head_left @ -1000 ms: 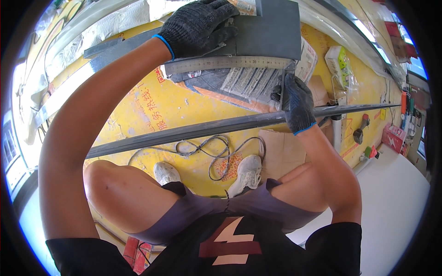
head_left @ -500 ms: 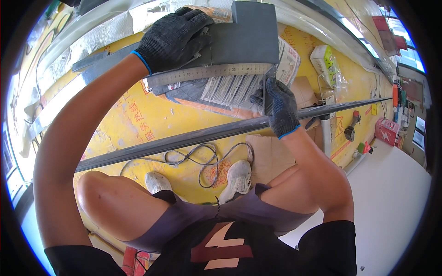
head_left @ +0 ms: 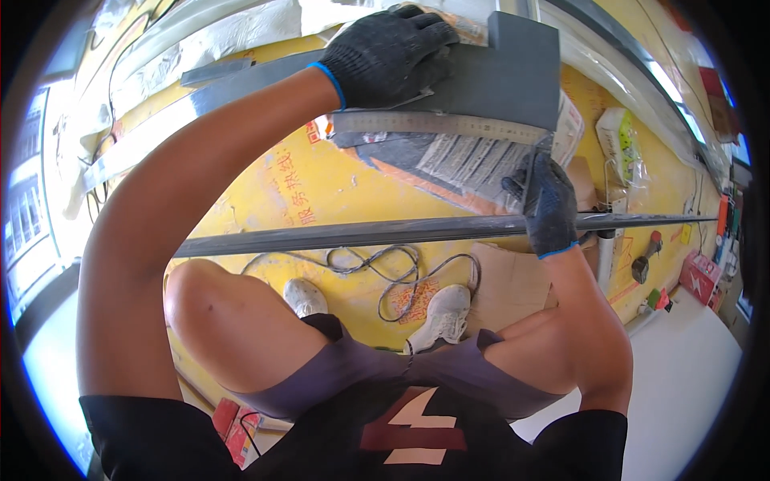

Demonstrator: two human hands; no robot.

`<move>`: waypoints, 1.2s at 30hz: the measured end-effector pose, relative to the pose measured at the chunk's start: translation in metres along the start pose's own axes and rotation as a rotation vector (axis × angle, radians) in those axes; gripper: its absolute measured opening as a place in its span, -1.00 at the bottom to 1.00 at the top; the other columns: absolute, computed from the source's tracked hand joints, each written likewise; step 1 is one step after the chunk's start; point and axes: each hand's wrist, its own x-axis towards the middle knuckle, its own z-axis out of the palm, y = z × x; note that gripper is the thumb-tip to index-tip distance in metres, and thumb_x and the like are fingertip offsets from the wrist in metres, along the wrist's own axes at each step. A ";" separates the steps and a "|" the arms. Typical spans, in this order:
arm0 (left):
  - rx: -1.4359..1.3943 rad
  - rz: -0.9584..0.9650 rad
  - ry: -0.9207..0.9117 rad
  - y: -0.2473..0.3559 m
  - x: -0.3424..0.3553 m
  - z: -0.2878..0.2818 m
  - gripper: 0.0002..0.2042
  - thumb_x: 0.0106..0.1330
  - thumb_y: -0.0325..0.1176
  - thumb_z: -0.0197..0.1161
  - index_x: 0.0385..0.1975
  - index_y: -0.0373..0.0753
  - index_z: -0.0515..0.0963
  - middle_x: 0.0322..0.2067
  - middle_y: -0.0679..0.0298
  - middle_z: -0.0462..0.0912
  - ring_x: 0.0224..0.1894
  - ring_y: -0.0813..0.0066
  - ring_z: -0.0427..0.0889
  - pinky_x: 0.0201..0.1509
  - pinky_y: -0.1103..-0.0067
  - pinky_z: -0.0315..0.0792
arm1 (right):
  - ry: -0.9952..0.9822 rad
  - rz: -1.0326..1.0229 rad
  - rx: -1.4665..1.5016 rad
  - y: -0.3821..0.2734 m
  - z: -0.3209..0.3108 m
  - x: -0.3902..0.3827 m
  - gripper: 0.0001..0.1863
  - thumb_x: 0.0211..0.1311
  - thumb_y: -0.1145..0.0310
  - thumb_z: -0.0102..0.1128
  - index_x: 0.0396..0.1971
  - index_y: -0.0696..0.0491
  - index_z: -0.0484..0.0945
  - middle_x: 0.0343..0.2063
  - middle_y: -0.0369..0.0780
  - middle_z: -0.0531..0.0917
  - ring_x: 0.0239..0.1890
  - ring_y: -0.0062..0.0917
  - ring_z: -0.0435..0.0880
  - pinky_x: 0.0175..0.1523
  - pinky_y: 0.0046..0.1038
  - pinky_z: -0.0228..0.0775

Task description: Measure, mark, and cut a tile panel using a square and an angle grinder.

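Note:
A dark grey panel (head_left: 505,76) with a stepped, L-shaped end lies over a printed sack (head_left: 473,164). My left hand (head_left: 393,60), in a black knit glove with a blue cuff, is closed over the panel, its fingers reaching across the far edge. Along the panel's near edge runs the metal blade of a try square (head_left: 449,124), marked with a scale. My right hand (head_left: 549,200), gloved alike, grips the square's stock below the panel's right corner. A long dark grey bar (head_left: 353,234) passes beneath my right wrist.
A black cable (head_left: 373,276) lies looped on the yellow floor covering (head_left: 241,200) by my shoes. Cardboard (head_left: 509,284) lies to the right. Beyond are a cordless drill (head_left: 646,256), a red box (head_left: 699,276) and a green-and-white pack (head_left: 616,144).
The whole view has swung, so everything sits farther right in the picture. Both hands keep their places on the panel and the try square.

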 end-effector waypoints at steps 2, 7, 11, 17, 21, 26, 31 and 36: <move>-0.050 0.008 -0.003 -0.003 0.002 -0.004 -0.68 0.29 -0.24 0.31 -0.03 -0.26 0.55 -0.14 0.03 0.62 -0.06 -0.03 0.62 0.03 0.19 0.54 | -0.025 0.003 -0.006 0.001 -0.001 0.002 -0.66 0.52 0.11 0.18 -0.12 0.12 0.61 -0.33 -0.25 0.66 -0.34 -0.51 0.67 -0.16 -0.40 0.66; 0.010 0.026 0.058 0.000 -0.002 0.000 -0.67 0.37 -0.19 0.31 0.03 -0.22 0.56 -0.06 0.09 0.64 -0.02 0.03 0.64 0.06 0.23 0.56 | -0.034 -0.018 -0.031 0.004 -0.006 0.004 -0.69 0.53 0.14 0.16 -0.08 0.12 0.59 -0.27 -0.23 0.65 -0.28 -0.47 0.67 -0.10 -0.35 0.65; -0.013 -0.006 0.032 -0.002 -0.005 0.010 -0.64 0.36 -0.19 0.32 0.05 -0.23 0.56 -0.04 0.07 0.63 0.01 0.02 0.63 0.09 0.23 0.55 | -0.059 0.031 0.013 0.003 -0.008 0.004 -0.73 0.57 0.17 0.10 -0.01 0.05 0.56 -0.22 -0.26 0.64 -0.18 -0.46 0.67 0.01 -0.29 0.63; 0.015 -0.021 0.021 -0.006 -0.007 0.012 -0.64 0.35 -0.22 0.32 0.06 -0.26 0.56 -0.03 0.02 0.63 0.02 -0.02 0.62 0.10 0.22 0.54 | -0.027 0.028 0.059 0.001 -0.004 0.002 -0.72 0.52 0.17 0.19 -0.12 0.10 0.60 -0.35 -0.27 0.64 -0.34 -0.51 0.66 -0.15 -0.38 0.64; -0.022 0.005 0.003 -0.007 -0.005 0.010 -0.65 0.35 -0.26 0.30 0.05 -0.29 0.56 -0.04 0.01 0.64 0.02 -0.03 0.62 0.10 0.21 0.54 | -0.026 0.055 0.113 -0.001 -0.001 0.000 -0.74 0.51 0.18 0.22 -0.16 0.09 0.60 -0.37 -0.28 0.65 -0.38 -0.51 0.66 -0.17 -0.37 0.65; -0.058 -0.018 -0.016 -0.005 -0.002 0.007 -0.70 0.34 -0.31 0.29 0.00 -0.32 0.56 -0.09 0.01 0.64 -0.02 -0.05 0.61 0.06 0.20 0.54 | 0.005 0.058 0.099 -0.003 0.002 0.000 -0.76 0.49 0.22 0.26 -0.19 0.12 0.63 -0.36 -0.27 0.67 -0.39 -0.52 0.67 -0.20 -0.36 0.67; -0.063 -0.037 -0.012 0.000 0.000 0.004 -0.69 0.31 -0.35 0.31 0.00 -0.30 0.54 -0.10 0.01 0.64 -0.02 -0.05 0.61 0.03 0.19 0.54 | 0.043 0.057 0.092 0.000 0.000 0.002 -0.77 0.45 0.24 0.31 -0.23 0.12 0.64 -0.38 -0.27 0.69 -0.43 -0.51 0.68 -0.23 -0.38 0.67; -0.107 -0.037 -0.011 0.000 0.002 0.001 -0.69 0.29 -0.37 0.32 0.00 -0.27 0.53 -0.12 0.01 0.64 -0.06 -0.07 0.62 -0.05 0.16 0.55 | 0.026 0.060 0.115 0.002 -0.005 0.005 -0.77 0.43 0.25 0.33 -0.21 0.13 0.66 -0.38 -0.27 0.70 -0.46 -0.51 0.68 -0.27 -0.38 0.66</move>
